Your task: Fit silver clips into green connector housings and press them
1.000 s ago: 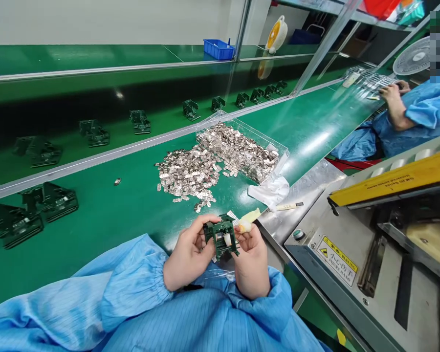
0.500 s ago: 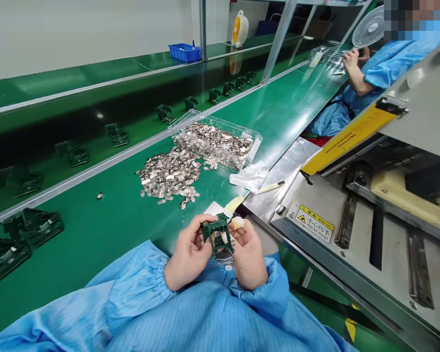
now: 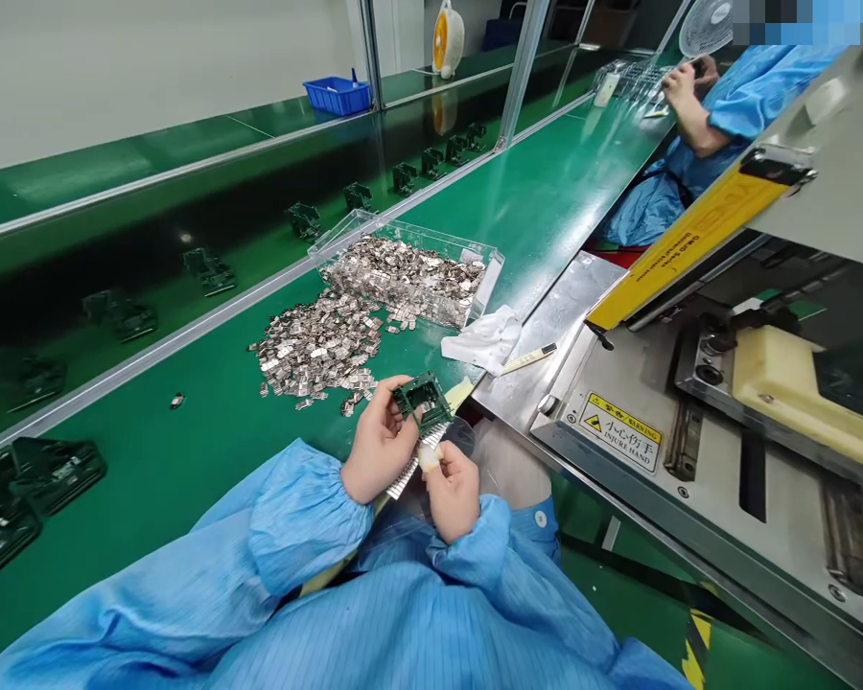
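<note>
Head view: a green frame [image 3: 423,394] is being gripped by the closed left hand [image 3: 380,443] in front of the clear bin [image 3: 486,289]; a pale piece [image 3: 430,458] is being touched by the curled right hand [image 3: 454,491], its hold being unclear.

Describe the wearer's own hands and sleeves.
Sleeves: light blue, faintly striped fabric, loose and wrinkled, gathered into cuffs at the wrists. The left hand shows no glove. The right hand is ungloved too; something pale sits at its fingertips, and I can't tell whether it's a finger cover. No watch shows.
</note>
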Demonstrator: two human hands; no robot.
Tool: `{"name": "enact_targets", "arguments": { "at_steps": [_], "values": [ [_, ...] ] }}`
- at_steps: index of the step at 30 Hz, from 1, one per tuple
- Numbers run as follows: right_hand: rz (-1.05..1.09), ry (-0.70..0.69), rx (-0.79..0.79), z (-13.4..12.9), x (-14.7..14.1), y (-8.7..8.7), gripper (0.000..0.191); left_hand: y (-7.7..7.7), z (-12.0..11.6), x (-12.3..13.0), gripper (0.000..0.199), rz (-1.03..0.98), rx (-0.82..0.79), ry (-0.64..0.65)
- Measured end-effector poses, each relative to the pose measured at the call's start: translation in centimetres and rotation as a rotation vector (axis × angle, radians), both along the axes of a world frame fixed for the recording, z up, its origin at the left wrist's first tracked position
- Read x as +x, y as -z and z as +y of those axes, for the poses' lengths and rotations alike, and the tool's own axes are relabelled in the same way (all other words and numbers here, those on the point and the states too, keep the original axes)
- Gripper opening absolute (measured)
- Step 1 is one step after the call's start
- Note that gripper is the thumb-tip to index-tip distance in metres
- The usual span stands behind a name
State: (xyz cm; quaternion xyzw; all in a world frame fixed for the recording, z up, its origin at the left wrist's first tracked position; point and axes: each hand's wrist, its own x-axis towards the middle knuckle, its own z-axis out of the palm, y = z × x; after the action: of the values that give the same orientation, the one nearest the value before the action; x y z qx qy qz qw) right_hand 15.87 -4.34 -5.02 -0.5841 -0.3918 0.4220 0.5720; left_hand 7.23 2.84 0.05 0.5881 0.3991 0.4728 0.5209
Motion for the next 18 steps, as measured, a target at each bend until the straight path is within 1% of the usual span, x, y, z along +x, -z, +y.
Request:
{"name": "enact_targets", "arguments": {
  "at_steps": [4, 6, 8, 12, 14, 16, 18],
  "values": [
    [-0.106, -0.022, 0.062, -0.2, 0.8, 1.2, 0.034, 0.2, -0.1, -0.2, 0.036, 0.035, -0.008, 0.006],
    [-0.169, -0.066, 0.092, -0.3, 1.5, 1.5, 0.036, 0.4, -0.1, -0.2, 0.037, 0.059, -0.004, 0.013],
    [-0.221, -0.133, 0.111, -0.3, 2.2, 1.5, 0.034, 0.6, -0.1, -0.2, 0.039, 0.079, -0.004, 0.0],
    [-0.293, -0.28, 0.077, -0.5, 3.7, 1.0, 0.017, 0.6, -0.1, -0.2, 0.038, 0.043, -0.031, -0.015],
    [-0.314, -0.34, 0.027, -0.8, 4.4, 0.6, 0.015, 0.5, 0.0, -0.2, 0.037, 0.002, -0.052, -0.003],
    [-0.326, -0.376, -0.025, -1.2, 5.0, -0.2, 0.015, 0.4, 0.1, -0.2, 0.036, -0.047, -0.071, 0.004],
    [-0.295, -0.377, -0.096, -1.6, 5.6, -1.4, 0.015, 0.2, 0.1, -0.2, 0.037, -0.107, -0.088, 0.003]
  ]
}}
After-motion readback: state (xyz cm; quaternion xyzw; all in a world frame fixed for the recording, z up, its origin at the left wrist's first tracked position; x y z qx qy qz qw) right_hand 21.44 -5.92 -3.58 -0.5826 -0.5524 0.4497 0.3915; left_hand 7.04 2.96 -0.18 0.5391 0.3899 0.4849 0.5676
